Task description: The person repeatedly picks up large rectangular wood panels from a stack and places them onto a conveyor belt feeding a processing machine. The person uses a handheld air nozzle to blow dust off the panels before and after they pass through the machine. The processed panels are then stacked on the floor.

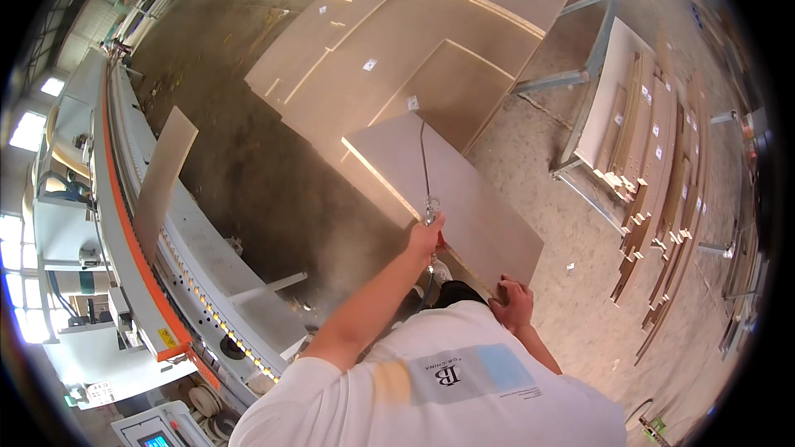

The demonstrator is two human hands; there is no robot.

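My left hand (pixel 425 237) is wrapped round a metal spray gun (pixel 430 209) with a long thin dark tube and a clear cup below the grip. The tube lies across the face of a flat grey-brown board (pixel 464 190) in front of me. At the board's near right corner my right hand (pixel 513 301) grips the edge, its fingers curled round it. The board is tilted, and its far left part overlaps a stack of larger boards (pixel 348 83). Part of the gun is hidden behind my left fingers.
To the left runs a long edge-working machine (pixel 112 174) with an orange rail, a narrow board (pixel 166 174) standing on its track. On the right, a metal rack (pixel 592 66) stands beside several bundled long strips (pixel 662 141). A control panel (pixel 153 434) sits at lower left.
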